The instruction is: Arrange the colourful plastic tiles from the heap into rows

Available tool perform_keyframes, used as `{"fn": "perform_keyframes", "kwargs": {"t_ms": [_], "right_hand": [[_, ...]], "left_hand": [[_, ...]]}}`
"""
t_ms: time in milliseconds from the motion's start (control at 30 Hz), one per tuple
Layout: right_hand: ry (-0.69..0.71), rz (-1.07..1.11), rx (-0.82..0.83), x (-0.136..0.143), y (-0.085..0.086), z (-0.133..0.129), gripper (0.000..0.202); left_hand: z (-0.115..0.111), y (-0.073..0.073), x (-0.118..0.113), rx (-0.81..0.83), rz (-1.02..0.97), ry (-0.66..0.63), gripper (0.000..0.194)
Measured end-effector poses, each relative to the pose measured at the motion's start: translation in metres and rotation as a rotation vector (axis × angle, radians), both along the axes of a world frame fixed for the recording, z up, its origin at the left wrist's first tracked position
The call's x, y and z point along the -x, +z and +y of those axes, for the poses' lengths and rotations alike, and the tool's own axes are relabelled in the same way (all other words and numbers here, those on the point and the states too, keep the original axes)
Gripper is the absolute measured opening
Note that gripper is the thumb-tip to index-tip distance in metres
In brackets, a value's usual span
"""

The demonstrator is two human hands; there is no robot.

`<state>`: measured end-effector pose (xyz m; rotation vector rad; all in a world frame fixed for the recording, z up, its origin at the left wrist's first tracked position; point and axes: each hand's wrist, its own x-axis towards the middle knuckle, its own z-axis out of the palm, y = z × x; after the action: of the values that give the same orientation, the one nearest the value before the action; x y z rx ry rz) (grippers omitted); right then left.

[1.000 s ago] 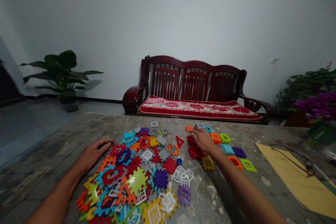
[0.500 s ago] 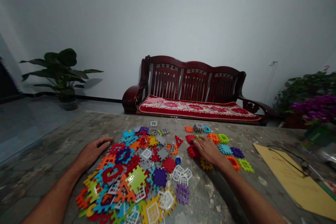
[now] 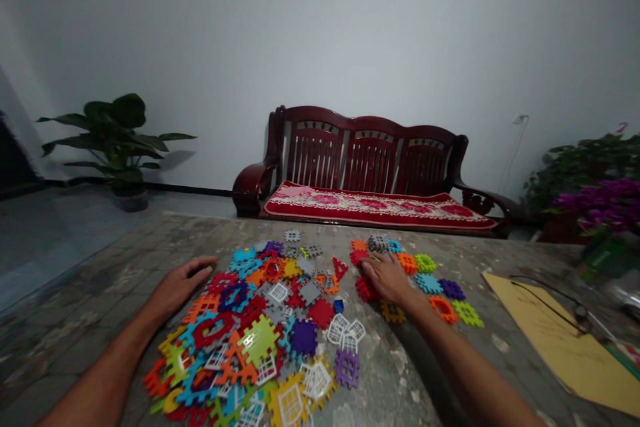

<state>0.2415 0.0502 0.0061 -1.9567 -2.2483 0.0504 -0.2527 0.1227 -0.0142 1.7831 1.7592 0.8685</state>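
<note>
A large heap of colourful plastic interlocking pieces (image 3: pixel 260 340) covers the left middle of the table. At its left edge my left hand (image 3: pixel 187 280) rests on the tabletop, fingers apart and holding nothing. My right hand (image 3: pixel 387 277) lies over a smaller group of pieces, its fingertips at a red piece (image 3: pixel 359 257); whether they grip anything is hidden. Another red piece (image 3: pixel 366 288) is partly under that hand. Around it are an orange piece (image 3: pixel 359 245), a grey stack (image 3: pixel 377 243), a light blue piece (image 3: pixel 429 283) and a yellow piece (image 3: pixel 393 311).
On the grey stone-patterned table (image 3: pixel 145 247), yellow paper (image 3: pixel 565 347) with glasses (image 3: pixel 580 312) lies at the right. Purple flowers (image 3: pixel 605 207) stand beyond it. A wooden bench (image 3: pixel 370 153) is behind the table, with a potted plant (image 3: pixel 120 147) at the left.
My right hand has shifted slightly up and left over the red pieces. My left hand has hardly moved.
</note>
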Motion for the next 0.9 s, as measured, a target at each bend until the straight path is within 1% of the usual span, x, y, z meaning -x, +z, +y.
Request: {"fn": "perform_keyframes", "kwargs": {"t_ms": [100,167,233,300,433,500,633,900], "right_hand": [[-0.034,0.03,-0.016,-0.001,-0.003,0.001,0.053],[-0.048,0.061,-0.067,-0.005,-0.006,-0.003,0.048],[-0.032,0.09,-0.135,-0.011,-0.009,-0.013,0.045],[0.006,0.111,-0.18,-0.015,-0.01,-0.026,0.047],[0.064,0.098,-0.181,-0.013,-0.004,-0.049,0.053],[0.052,0.07,-0.169,-0.007,-0.001,-0.054,0.048],[0.032,0.039,-0.149,0.0,-0.001,-0.053,0.034],[0.039,0.031,-0.203,0.003,-0.015,-0.04,0.03]], "left_hand": [[0.0,0.007,-0.002,0.024,0.026,-0.023,0.065],[0.001,0.008,-0.002,0.025,0.033,-0.024,0.06],[0.002,0.005,-0.001,0.017,0.023,-0.021,0.054],[0.003,0.001,0.001,0.008,0.012,-0.022,0.052],[0.006,-0.005,0.003,-0.002,0.015,-0.017,0.056],[0.006,-0.005,0.003,0.006,0.022,-0.013,0.057],[0.005,-0.003,0.002,-0.001,0.018,-0.015,0.053],[0.007,-0.007,0.003,-0.003,-0.018,0.012,0.054]]}}
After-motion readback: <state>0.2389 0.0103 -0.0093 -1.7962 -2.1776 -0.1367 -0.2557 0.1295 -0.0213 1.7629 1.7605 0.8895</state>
